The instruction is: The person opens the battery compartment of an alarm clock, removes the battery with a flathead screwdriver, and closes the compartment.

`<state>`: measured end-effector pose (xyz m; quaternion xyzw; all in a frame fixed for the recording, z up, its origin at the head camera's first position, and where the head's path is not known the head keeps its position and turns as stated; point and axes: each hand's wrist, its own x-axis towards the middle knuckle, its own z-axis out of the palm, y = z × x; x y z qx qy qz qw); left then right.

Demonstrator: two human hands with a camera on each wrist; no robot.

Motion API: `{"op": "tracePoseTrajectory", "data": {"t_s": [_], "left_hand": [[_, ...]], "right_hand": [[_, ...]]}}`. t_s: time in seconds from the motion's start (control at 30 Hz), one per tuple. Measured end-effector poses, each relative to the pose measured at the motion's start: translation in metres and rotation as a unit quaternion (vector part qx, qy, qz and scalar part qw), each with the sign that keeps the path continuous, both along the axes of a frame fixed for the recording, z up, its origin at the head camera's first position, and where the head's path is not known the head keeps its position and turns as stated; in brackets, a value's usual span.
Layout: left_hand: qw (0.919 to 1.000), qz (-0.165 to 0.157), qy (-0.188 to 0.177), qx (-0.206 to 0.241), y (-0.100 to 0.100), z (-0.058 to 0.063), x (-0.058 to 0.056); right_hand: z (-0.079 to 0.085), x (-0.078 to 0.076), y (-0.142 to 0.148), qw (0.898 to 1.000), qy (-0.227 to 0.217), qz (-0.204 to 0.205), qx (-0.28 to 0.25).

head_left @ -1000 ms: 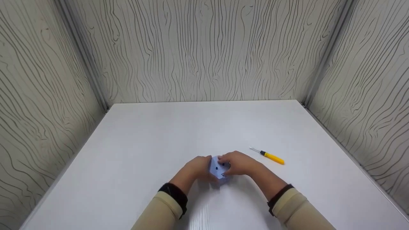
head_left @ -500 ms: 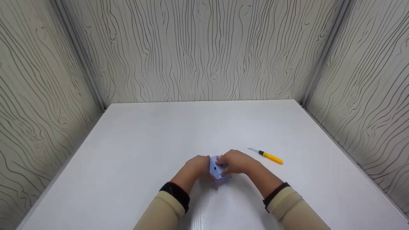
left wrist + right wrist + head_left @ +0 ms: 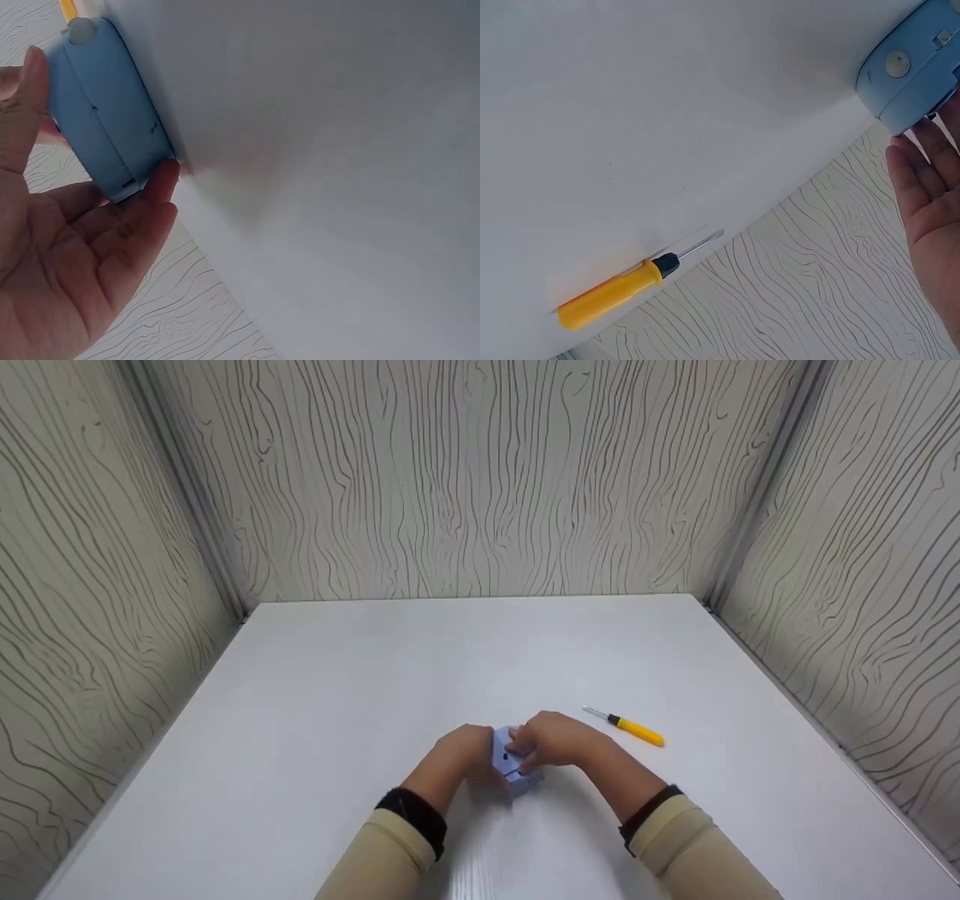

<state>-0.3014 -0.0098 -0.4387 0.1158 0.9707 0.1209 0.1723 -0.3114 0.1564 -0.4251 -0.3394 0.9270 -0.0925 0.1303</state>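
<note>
A light blue plastic case with cut corners stands on the white table between both hands. My left hand grips its left side; in the left wrist view the thumb and fingers hold opposite edges of the case, and a seam runs along its side. From the right, my right hand holds the case, thumb and fingertips on the top face beside a dark hole. The right wrist view shows a round pale button on the case, with the right fingers at its edge.
A screwdriver with a yellow handle and black collar lies on the table to the right of my right hand, its tip pointing left and away. Wood-grain panels enclose the back and sides.
My right fingers have shifted slightly left over the top face, covering one of its two dark holes. A dark line now shows near the case's front end. The left hand keeps its grip.
</note>
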Motion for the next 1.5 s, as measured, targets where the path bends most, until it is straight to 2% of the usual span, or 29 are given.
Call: {"op": "tracePoseTrajectory", "data": {"t_s": [0.17, 0.4, 0.67, 0.9, 1.13, 1.3, 1.5], "left_hand": [[1.0, 0.004, 0.0, -0.005, 0.0, 0.001, -0.001], [0.9993, 0.03, -0.024, 0.0, 0.002, 0.0, -0.002], [0.9998, 0.02, -0.006, -0.004, 0.002, -0.001, 0.001], [0.9999, 0.017, 0.001, -0.003, 0.002, 0.003, 0.004], [0.9995, 0.029, -0.009, 0.003, 0.002, 0.003, 0.003], [0.9992, 0.037, -0.013, 0.011, 0.001, 0.002, 0.003], [0.998, 0.051, -0.023, 0.03, 0.002, -0.002, 0.002]], "right_hand": [[0.001, 0.0, 0.001, 1.0, 0.0, 0.017, 0.001], [0.004, -0.001, 0.001, 0.998, 0.035, 0.054, 0.022], [0.003, -0.001, -0.002, 0.999, 0.034, 0.034, -0.019], [0.005, 0.001, 0.001, 0.996, 0.061, 0.052, -0.03], [0.013, 0.002, 0.007, 0.998, 0.035, 0.021, -0.049], [0.016, -0.005, 0.019, 0.995, 0.057, 0.007, -0.081], [0.014, -0.018, 0.04, 0.992, 0.085, -0.057, -0.072]]}}
